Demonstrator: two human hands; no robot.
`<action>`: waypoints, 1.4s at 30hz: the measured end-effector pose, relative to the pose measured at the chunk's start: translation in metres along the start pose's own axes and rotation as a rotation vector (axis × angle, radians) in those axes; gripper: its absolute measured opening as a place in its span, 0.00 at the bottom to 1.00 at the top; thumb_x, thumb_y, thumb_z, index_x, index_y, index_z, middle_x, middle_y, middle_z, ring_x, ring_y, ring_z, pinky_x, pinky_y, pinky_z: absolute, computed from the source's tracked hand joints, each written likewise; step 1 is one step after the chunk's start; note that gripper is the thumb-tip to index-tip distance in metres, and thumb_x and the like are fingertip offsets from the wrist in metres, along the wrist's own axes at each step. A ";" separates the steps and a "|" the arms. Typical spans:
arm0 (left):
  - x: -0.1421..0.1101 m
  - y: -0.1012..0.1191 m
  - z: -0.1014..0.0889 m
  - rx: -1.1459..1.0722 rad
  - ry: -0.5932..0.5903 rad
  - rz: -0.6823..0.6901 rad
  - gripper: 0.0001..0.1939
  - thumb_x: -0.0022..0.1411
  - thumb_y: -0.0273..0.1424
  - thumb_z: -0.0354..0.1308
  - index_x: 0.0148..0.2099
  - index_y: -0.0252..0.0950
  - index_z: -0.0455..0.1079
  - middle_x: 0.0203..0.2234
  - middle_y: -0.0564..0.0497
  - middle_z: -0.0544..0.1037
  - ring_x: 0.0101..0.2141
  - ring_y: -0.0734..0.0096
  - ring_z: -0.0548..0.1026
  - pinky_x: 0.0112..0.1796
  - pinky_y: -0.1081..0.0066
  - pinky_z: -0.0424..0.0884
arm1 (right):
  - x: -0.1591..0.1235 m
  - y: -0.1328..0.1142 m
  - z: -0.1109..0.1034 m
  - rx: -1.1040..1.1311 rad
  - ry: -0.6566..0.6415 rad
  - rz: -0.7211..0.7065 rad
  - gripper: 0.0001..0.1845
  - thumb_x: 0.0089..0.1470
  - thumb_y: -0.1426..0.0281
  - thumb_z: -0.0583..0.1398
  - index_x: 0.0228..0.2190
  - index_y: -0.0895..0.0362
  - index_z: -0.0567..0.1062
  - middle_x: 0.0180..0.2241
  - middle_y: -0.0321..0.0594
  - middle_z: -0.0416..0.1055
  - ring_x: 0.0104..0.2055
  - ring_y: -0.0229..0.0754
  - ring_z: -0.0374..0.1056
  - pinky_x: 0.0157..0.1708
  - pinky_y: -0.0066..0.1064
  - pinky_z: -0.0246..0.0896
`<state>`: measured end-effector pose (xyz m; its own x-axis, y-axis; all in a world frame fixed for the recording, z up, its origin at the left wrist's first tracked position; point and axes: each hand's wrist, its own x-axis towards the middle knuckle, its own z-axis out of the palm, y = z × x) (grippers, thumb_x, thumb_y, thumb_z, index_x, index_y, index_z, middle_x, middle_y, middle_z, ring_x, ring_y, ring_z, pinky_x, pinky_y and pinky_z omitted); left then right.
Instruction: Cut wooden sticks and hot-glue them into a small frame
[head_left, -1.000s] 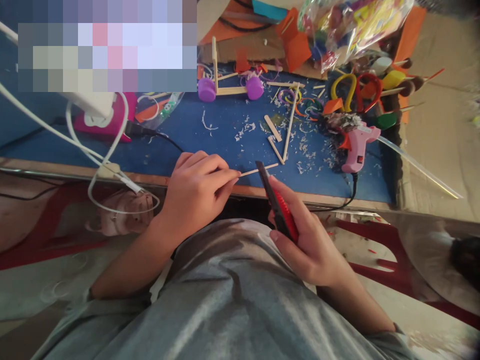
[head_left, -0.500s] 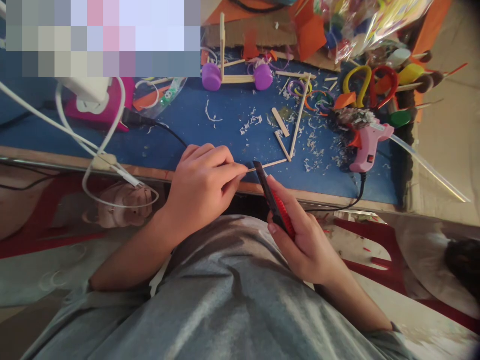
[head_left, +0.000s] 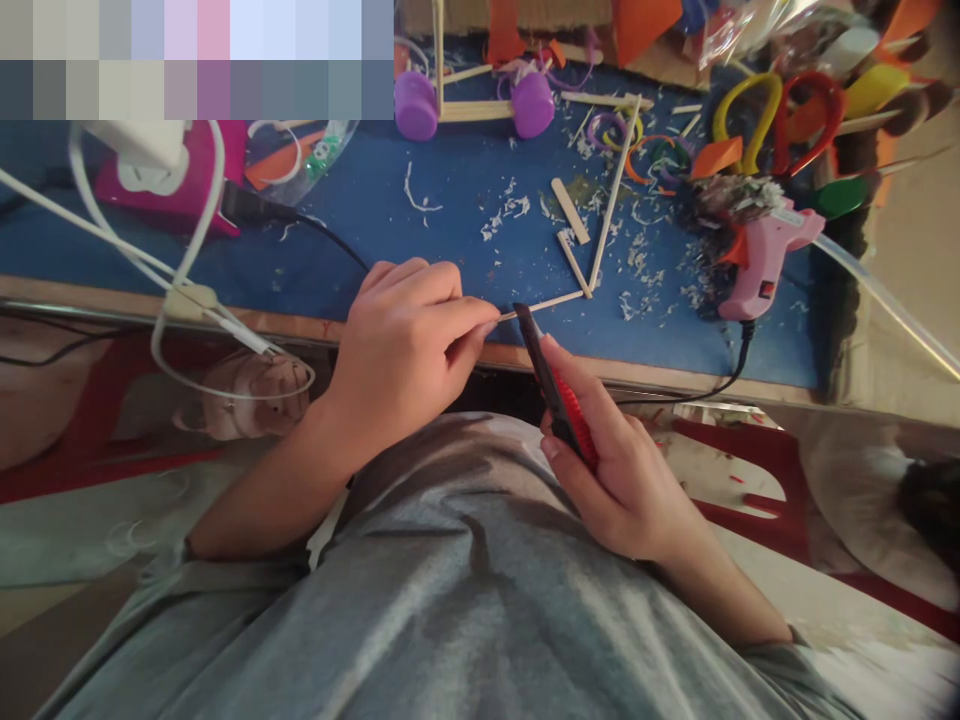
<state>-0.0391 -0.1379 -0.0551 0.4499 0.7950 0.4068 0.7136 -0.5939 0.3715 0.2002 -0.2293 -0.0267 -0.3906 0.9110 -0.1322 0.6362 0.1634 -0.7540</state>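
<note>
"Blue worktop [head_left: 367, 205], thin pale wooden stick [head_left: 559, 301] near its front edge, centre of frame. Fingers?"

"L hand [head_left: 409, 345]: thumb + index pinched narrow on the stick's left end. R hand [head_left: 611, 475]: fingers wrapped round a red-and-black cutter [head_left: 562, 395], its tip angled up-left across the stick, just beside the L fingertips."

"Touching?"

"Tip overlaps the stick in view; can't tell if it presses or sits just above."

"Main risk?"

"A slip, IMO. Stick's thin, tip's v. close to the L fingers, so too much push or a skid could nick a fingertip. Could also split the wood if the blade runs w/ the grain."

"And the stick's other end?"

"Right of centre, it meets or nearly meets the corner where a long stick [head_left: 615, 190] and a short stick [head_left: 574, 262] come together. Can't tell if joined. If so, a hard tug might twist the lot; if not, w/ only one end pinched, it could swivel under the blade."

"Other hazards?"

"Pink glue gun [head_left: 765, 265], far right: its black cord [head_left: 741, 355] loops along the front edge twd the R hand, so a snag might drag the gun. Can't tell if it's hot. White shavings [head_left: 516, 206], upper centre: could make loose bits slide."
</note>
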 end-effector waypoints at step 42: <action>-0.002 0.014 0.010 0.011 -0.001 -0.086 0.15 0.80 0.33 0.55 0.42 0.43 0.83 0.28 0.46 0.74 0.38 0.53 0.76 0.43 0.51 0.72 | 0.005 -0.003 -0.018 -0.256 0.218 0.028 0.33 0.72 0.72 0.56 0.75 0.49 0.70 0.53 0.47 0.85 0.51 0.55 0.84 0.47 0.46 0.85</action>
<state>-0.0250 -0.1468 -0.0589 0.3871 0.8433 0.3730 0.7558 -0.5219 0.3954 0.2083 -0.2183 -0.0135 -0.2367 0.9715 0.0113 0.8018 0.2019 -0.5624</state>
